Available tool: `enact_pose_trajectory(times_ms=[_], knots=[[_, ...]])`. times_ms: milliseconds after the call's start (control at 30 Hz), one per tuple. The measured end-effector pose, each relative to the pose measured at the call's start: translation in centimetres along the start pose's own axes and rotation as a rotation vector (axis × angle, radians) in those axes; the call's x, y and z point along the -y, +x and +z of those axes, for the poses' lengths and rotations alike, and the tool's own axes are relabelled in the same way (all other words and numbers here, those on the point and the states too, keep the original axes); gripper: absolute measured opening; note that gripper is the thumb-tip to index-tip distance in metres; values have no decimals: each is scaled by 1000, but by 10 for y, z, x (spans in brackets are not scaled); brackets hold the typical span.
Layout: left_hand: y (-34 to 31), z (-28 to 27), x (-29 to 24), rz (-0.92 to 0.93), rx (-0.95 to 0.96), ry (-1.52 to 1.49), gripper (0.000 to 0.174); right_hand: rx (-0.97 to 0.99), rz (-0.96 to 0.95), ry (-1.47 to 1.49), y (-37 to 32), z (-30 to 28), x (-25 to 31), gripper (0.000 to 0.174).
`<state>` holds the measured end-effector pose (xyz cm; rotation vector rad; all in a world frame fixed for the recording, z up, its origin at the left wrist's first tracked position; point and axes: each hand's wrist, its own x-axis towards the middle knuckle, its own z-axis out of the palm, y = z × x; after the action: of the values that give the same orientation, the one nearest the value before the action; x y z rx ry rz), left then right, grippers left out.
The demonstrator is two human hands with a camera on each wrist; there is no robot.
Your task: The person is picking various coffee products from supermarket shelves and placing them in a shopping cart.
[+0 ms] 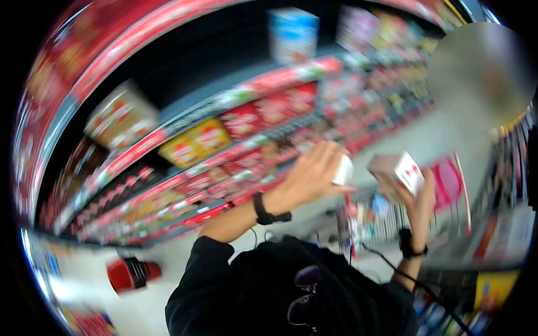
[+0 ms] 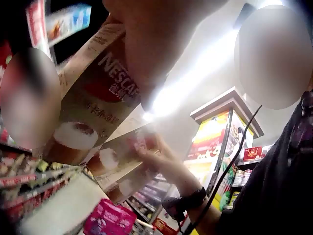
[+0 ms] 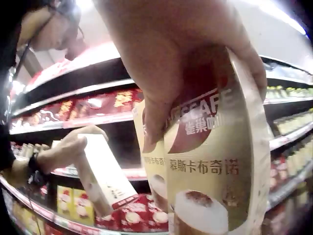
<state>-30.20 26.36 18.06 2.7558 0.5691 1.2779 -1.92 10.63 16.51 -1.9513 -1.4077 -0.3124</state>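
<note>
My left hand [image 1: 314, 173] grips a tan Nescafé coffee box [image 2: 93, 98] from above. Its pale end [image 1: 343, 171] pokes out past the fingers in the head view. To the right, at a similar height, my right hand [image 1: 423, 193] holds a matching Nescafé coffee box [image 3: 205, 166], thumb over the printed front and fingers over the far side. In the right wrist view, two adjoining panels with cappuccino cups show beneath that hand. The two hands are apart in the head view, the left-hand box [image 3: 105, 171] tilted.
Shelves with red boxes [image 1: 241, 120] and yellow boxes [image 1: 196, 143] run along the front and left. A shopping cart [image 1: 370, 221] stands below the hands, with a pink bag [image 1: 446, 182] beside it. A red object [image 1: 131, 274] is on the floor at left.
</note>
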Motion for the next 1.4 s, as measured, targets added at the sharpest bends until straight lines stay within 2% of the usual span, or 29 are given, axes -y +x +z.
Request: enact_pose_trajectory(times_ms=[67, 100, 133, 233, 367, 433, 500, 600, 667, 733, 833, 867, 967, 1000, 1033, 1067, 1100, 1133, 1167, 1200, 1233, 1267, 1300, 1367, 1400], knots=[[11, 62, -32, -94, 204, -216, 71, -67, 90, -142, -35, -1, -68, 73], [15, 93, -43, -66, 247, -230, 70, 29, 245, -204, -47, -9, -87, 74], [18, 125, -56, -55, 281, -290, 71, 8, 290, -244, -70, -2, -125, 75], [16, 225, -86, -55, 392, -398, 73, 130, 567, -326, -130, 29, -203, 73], [-17, 335, -110, -77, 586, -421, 75, 245, 736, -308, -189, 69, -246, 71], [-43, 376, -111, -115, 656, -378, 72, 205, 778, -269, -212, 96, -259, 75], [-57, 402, -110, -144, 667, -362, 70, 180, 793, -301, -225, 120, -264, 76], [-78, 415, -102, -204, 683, -370, 67, 342, 916, -160, -245, 154, -278, 82], [-83, 418, -96, -164, 659, -345, 67, 357, 909, -31, -293, 200, -304, 79], [-91, 427, -84, -123, 650, -330, 65, 399, 896, 62, -311, 213, -305, 73], [-102, 425, -71, -117, 688, -202, 63, 526, 797, 116, -312, 212, -299, 55], [-101, 419, -66, -141, 774, -199, 63, 585, 769, 164, -306, 208, -300, 52], [-104, 394, -43, -248, 994, -340, 63, 699, 729, 261, -287, 200, -294, 39], [-120, 396, -25, -180, 993, -372, 62, 706, 729, 295, -277, 195, -285, 38], [-121, 377, -17, -206, 1001, -432, 60, 713, 708, 340, -258, 195, -274, 37], [-139, 366, -2, -130, 858, -440, 54, 772, 560, 339, -229, 179, -255, 36], [-156, 354, 11, -54, 712, -432, 49, 659, 505, 411, -231, 192, -251, 40], [-152, 324, 19, -184, 801, -438, 40, 659, 281, 411, -249, 231, -276, 43], [-152, 300, 30, -226, 753, -446, 37, 743, 293, 441, -232, 231, -263, 42], [-133, 259, 32, -334, 797, -316, 36, 722, 348, 574, -204, 224, -232, 38], [-119, 220, 38, -393, 740, -226, 31, 623, 144, 570, -187, 230, -211, 35], [-116, 188, 51, -429, 611, -171, 29, 779, 136, 555, -167, 231, -194, 41], [-114, 156, 65, -449, 487, -123, 27, 961, 242, 556, -140, 224, -161, 39], [-100, 77, 87, -527, 329, -8, 25, 861, 24, 574, -114, 229, -110, 32], [-93, 36, 91, -499, 197, 133, 24, 932, 21, 649, -99, 230, -82, 31]])
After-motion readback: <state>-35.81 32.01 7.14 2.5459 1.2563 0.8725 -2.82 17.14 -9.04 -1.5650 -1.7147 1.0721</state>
